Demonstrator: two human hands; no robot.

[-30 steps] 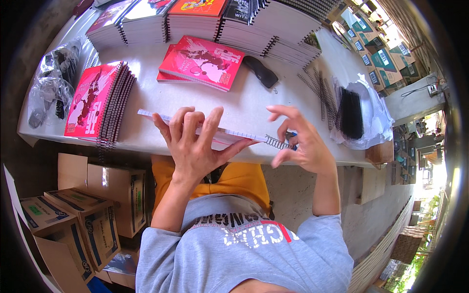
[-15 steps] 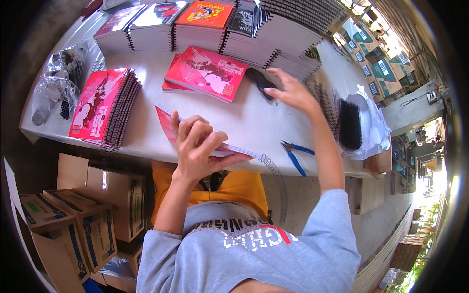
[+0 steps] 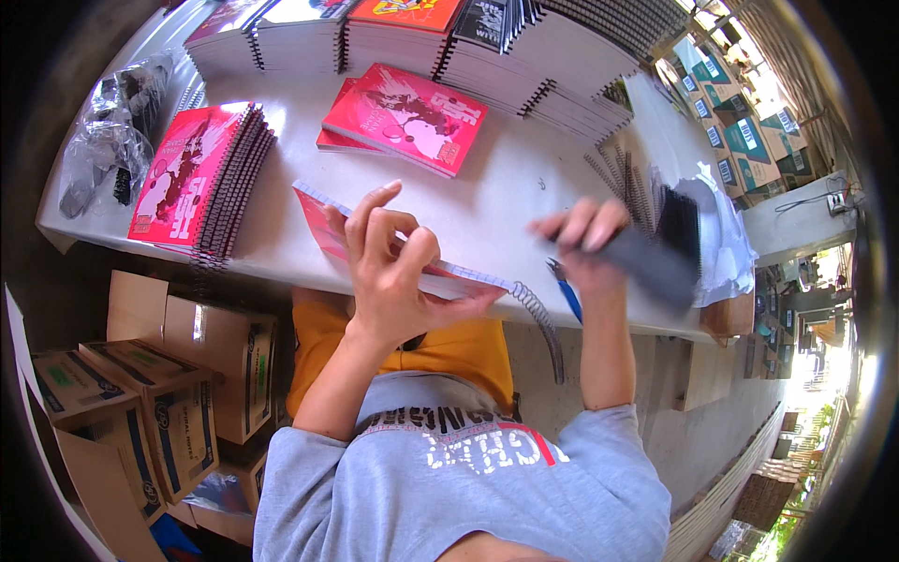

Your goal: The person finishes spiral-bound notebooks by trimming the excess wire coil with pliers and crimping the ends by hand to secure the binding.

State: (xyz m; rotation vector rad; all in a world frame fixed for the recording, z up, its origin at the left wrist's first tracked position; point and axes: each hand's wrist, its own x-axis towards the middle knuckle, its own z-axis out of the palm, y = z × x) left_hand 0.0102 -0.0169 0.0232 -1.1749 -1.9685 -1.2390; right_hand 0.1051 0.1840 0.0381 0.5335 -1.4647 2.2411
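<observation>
With our left hand (image 3: 382, 272) we hold a pink notebook (image 3: 321, 225) near the front edge of the counter (image 3: 515, 220), its fingers partly curled against it; a spiral coil (image 3: 540, 323) hangs from its right end. Our right hand (image 3: 592, 245) has its fingers closed around a dark, blurred, elongated object (image 3: 646, 269). Blue-handled pliers (image 3: 567, 294) lie just beside it, partly hidden.

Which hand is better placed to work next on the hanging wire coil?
Probably the right hand: it holds the dark tool, not far from the coil, while the left hand is occupied holding the notebook.
</observation>
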